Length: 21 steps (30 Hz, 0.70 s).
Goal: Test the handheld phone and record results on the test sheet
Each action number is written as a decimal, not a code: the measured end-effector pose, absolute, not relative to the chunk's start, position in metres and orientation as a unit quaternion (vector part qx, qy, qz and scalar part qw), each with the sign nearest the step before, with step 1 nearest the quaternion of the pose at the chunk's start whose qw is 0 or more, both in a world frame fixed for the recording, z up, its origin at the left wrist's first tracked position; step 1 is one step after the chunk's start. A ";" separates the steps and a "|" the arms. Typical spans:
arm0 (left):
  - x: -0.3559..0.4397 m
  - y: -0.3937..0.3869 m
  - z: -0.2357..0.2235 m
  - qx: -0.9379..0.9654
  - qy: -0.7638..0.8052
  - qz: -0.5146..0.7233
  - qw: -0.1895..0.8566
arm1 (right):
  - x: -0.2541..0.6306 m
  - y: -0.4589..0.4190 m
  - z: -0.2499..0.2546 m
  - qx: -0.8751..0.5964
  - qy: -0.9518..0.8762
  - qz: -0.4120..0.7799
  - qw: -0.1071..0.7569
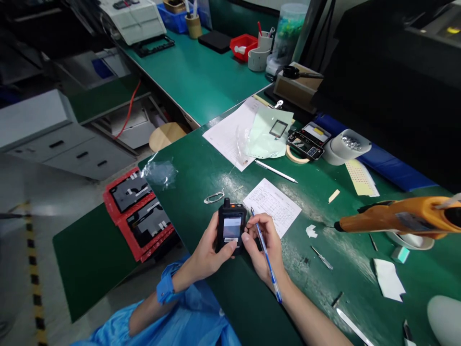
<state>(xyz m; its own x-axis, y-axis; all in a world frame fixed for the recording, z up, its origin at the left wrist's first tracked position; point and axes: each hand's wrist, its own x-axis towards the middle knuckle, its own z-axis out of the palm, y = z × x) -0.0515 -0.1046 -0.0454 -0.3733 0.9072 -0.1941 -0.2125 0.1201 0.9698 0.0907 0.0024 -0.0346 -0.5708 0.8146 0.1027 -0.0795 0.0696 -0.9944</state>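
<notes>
A black handheld radio with a stubby antenna, an orange button on top and a lit screen is upright in my left hand. The left thumb presses near the keys below the screen. My right hand is closed around a blue pen, its tip pointing away from me. Fingertips of this hand are close to the radio's right side; whether they touch it I cannot tell. Just beyond lies a printed paper form, partly behind the right hand. A coiled white cable rests to the radio's upper left.
An orange electric screwdriver juts in from the right. Small tools and paper scraps lie below it. Farther back are a white pen, an opened device and a cup of screws. Red trays stand at the left edge.
</notes>
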 end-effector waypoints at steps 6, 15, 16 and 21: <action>-0.049 -0.112 -0.051 0.307 0.589 0.602 0.444 | 0.095 0.001 -0.039 -0.315 -0.590 0.645 0.370; -0.030 -0.107 -0.030 0.178 0.632 0.629 0.417 | 0.101 -0.001 -0.039 -0.345 -0.623 0.593 0.375; -0.028 -0.105 -0.027 0.163 0.635 0.630 0.416 | 0.102 -0.001 -0.037 -0.339 -0.643 0.569 0.384; -0.026 -0.099 -0.020 0.119 0.629 0.649 0.411 | 0.101 0.003 -0.029 -0.292 -0.736 0.437 0.426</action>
<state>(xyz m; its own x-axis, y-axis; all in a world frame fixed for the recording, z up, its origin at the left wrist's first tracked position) -0.0261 -0.0990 -0.0203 -0.6343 0.6835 -0.3611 -0.3830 0.1278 0.9149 0.1013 0.0035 -0.0292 -0.4666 0.8026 0.3717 0.0575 0.4469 -0.8927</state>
